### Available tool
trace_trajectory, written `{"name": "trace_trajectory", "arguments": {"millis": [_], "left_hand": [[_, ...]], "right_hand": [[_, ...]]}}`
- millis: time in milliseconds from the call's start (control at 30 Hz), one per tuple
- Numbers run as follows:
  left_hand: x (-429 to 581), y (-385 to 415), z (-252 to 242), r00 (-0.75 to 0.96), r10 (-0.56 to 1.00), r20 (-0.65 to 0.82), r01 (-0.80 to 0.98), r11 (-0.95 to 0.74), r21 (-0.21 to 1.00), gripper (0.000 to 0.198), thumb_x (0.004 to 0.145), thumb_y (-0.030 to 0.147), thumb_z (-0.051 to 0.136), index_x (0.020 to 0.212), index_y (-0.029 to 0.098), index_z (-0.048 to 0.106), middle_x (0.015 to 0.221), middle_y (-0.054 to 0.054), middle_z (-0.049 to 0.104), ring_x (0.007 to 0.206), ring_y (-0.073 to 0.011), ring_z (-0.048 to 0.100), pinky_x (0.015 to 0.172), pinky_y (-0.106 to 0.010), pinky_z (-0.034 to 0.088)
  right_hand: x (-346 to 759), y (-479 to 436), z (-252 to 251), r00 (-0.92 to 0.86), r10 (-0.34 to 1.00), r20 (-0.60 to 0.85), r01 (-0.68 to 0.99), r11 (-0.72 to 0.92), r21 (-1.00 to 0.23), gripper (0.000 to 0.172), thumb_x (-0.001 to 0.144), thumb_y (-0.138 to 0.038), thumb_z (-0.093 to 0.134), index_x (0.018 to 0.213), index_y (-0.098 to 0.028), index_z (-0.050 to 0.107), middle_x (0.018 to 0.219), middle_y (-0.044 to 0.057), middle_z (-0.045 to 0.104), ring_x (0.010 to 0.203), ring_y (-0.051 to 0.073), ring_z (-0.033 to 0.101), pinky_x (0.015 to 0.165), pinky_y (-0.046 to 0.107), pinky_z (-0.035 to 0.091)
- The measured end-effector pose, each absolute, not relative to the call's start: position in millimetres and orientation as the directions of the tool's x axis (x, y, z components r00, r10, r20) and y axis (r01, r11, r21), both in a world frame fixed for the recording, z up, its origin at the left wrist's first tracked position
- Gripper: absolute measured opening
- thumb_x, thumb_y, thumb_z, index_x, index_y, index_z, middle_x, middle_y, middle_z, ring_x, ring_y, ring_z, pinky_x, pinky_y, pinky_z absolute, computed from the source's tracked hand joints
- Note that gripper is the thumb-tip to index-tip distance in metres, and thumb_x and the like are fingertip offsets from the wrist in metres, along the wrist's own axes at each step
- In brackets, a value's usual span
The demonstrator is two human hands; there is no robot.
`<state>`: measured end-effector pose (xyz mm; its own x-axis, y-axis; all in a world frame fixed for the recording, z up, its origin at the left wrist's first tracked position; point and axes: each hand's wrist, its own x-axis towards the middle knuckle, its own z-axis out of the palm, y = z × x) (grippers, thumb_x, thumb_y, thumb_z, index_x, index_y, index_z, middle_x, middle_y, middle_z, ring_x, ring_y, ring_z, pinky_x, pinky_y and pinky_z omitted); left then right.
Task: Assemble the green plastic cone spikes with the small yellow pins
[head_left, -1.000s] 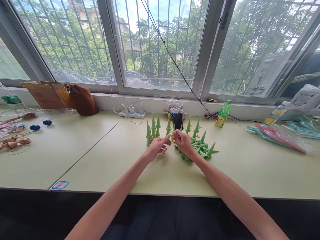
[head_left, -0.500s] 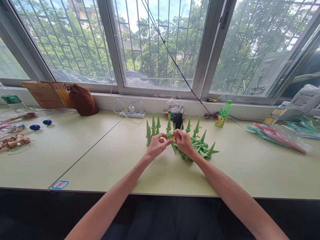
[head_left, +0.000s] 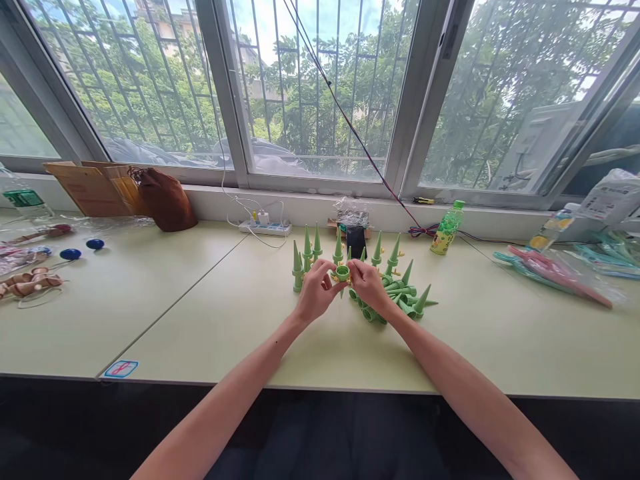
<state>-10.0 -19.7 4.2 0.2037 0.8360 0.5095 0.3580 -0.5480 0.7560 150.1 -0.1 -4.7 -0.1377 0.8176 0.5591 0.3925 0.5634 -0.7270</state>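
Between the fingers of my left hand (head_left: 316, 291) is a green cone piece (head_left: 343, 273), its round open end tilted up toward me. My right hand (head_left: 367, 285) is pinched at the right side of that rim; whether it grips the rim or a small part there is hidden by the fingers. Green spikes (head_left: 307, 248) stand upright behind and left of my hands. More upright spikes (head_left: 394, 253) with small yellow parts stand behind my right hand. A pile of loose green cones (head_left: 400, 297) lies beside my right wrist.
Behind the spikes is a black object (head_left: 357, 242). A green-capped bottle (head_left: 447, 228) stands at the back right, and pink and teal items in plastic (head_left: 555, 270) lie farther right. A power strip (head_left: 265, 228), brown pouch (head_left: 165, 200) and blue balls (head_left: 71, 254) are to the left.
The green cone piece has tipped so that its open end now faces up toward me. My left hand has turned slightly and shifted a little right. My right hand has hardly moved.
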Motion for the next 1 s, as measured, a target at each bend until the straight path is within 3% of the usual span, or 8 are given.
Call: {"name": "trace_trajectory", "arguments": {"millis": [167, 300, 467, 567, 667, 1000], "left_hand": [[-9.9, -19.0, 3.5, 0.214, 0.823, 0.526, 0.355, -0.567, 0.743, 0.037, 0.076, 0.051, 0.068, 0.094, 0.022, 0.055, 0.104, -0.004, 0.052, 0.054, -0.0052, 0.047, 0.051, -0.023, 0.041], [-8.5, -21.7, 8.5, 0.191, 0.864, 0.465, 0.280, -0.502, 0.818, 0.041, 0.077, 0.054, 0.065, 0.099, 0.020, 0.055, 0.103, -0.005, 0.056, 0.052, -0.0045, 0.047, 0.049, -0.022, 0.039], [-11.3, -18.5, 11.8, 0.145, 0.970, 0.195, 0.095, -0.210, 0.973, 0.055, 0.079, 0.070, 0.050, 0.077, 0.016, 0.056, 0.072, -0.003, 0.057, 0.045, -0.0072, 0.044, 0.042, -0.022, 0.031], [-13.9, -14.1, 9.4, 0.330, 0.943, -0.029, -0.018, 0.037, 0.999, 0.069, 0.078, 0.079, 0.040, 0.066, 0.013, 0.059, 0.073, -0.008, 0.060, 0.044, -0.0078, 0.043, 0.039, -0.023, 0.027], [-14.7, -12.7, 8.0, 0.489, 0.852, -0.188, -0.039, 0.237, 0.971, 0.074, 0.075, 0.081, 0.039, 0.069, 0.012, 0.064, 0.078, -0.011, 0.064, 0.047, -0.0086, 0.045, 0.039, -0.022, 0.023], [-17.4, -13.7, 10.6, 0.524, 0.822, -0.225, -0.113, 0.328, 0.938, 0.056, 0.077, 0.066, 0.053, 0.077, 0.012, 0.068, 0.090, -0.012, 0.066, 0.051, -0.0076, 0.046, 0.039, -0.021, 0.026]], "right_hand": [[149.8, -0.9, -5.4, -0.114, 0.810, 0.575, 0.388, 0.569, -0.725, 0.041, 0.097, -0.048, 0.035, 0.066, -0.021, 0.034, 0.057, -0.004, 0.035, 0.053, 0.010, 0.030, 0.051, 0.025, 0.026], [151.4, -1.1, -4.5, -0.072, 0.798, 0.599, 0.370, 0.579, -0.727, 0.039, 0.097, -0.048, 0.035, 0.069, -0.021, 0.034, 0.058, -0.005, 0.034, 0.053, 0.010, 0.030, 0.052, 0.024, 0.027], [152.8, -2.1, -3.0, -0.056, 0.790, 0.611, 0.385, 0.582, -0.716, 0.040, 0.097, -0.049, 0.034, 0.069, -0.021, 0.033, 0.059, -0.005, 0.034, 0.053, 0.010, 0.032, 0.052, 0.024, 0.028], [151.9, -5.0, -1.2, -0.081, 0.774, 0.628, 0.399, 0.602, -0.691, 0.039, 0.097, -0.047, 0.034, 0.069, -0.021, 0.036, 0.058, -0.005, 0.036, 0.052, 0.010, 0.032, 0.052, 0.024, 0.028], [150.5, -8.1, 0.6, -0.132, 0.759, 0.638, 0.427, 0.624, -0.654, 0.037, 0.098, -0.045, 0.033, 0.071, -0.020, 0.040, 0.058, -0.005, 0.037, 0.053, 0.010, 0.033, 0.054, 0.023, 0.029], [149.4, -7.2, -2.6, -0.181, 0.745, 0.642, 0.448, 0.644, -0.621, 0.036, 0.098, -0.042, 0.034, 0.069, -0.020, 0.039, 0.059, -0.004, 0.039, 0.054, 0.010, 0.032, 0.056, 0.024, 0.028]]}}
